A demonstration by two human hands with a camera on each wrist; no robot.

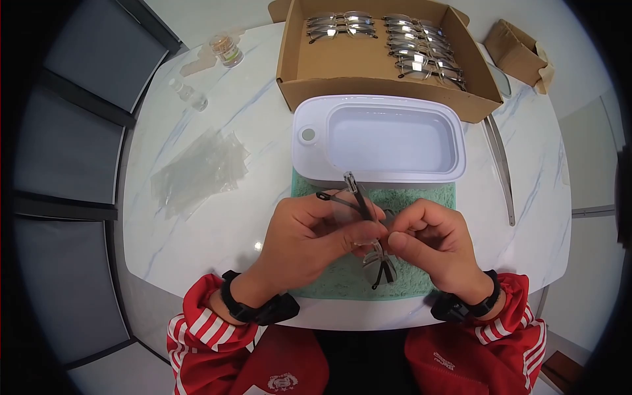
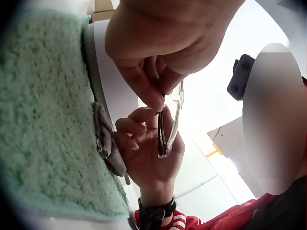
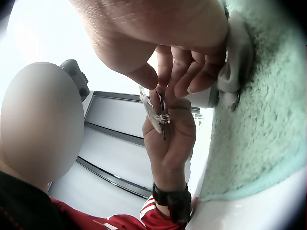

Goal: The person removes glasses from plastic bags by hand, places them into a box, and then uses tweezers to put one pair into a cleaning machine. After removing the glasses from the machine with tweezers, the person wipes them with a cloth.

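A pair of eyeglasses [image 1: 378,268] with clear lenses and dark temples is held upright on its side over the green towel [image 1: 316,286]. My left hand [image 1: 306,234] pinches it between thumb and fingers around the middle. From the other side, the thumb and forefinger of my right hand [image 1: 431,240] pinch at its edge, the other fingers curled. The left wrist view shows the eyeglasses [image 2: 168,132] hanging from the left fingertips, with the right hand [image 2: 156,153] behind. A crumpled grey cloth [image 2: 109,143] lies on the towel below the hands.
Just beyond the hands stands a white basin [image 1: 313,161]. Behind it, a cardboard box [image 1: 342,66] holds several eyeglasses [image 1: 421,49]. Clear plastic bags [image 1: 201,171], a spray bottle [image 1: 191,95] and a jar [image 1: 227,51] are at left; a long metal strip [image 1: 500,171] lies at right.
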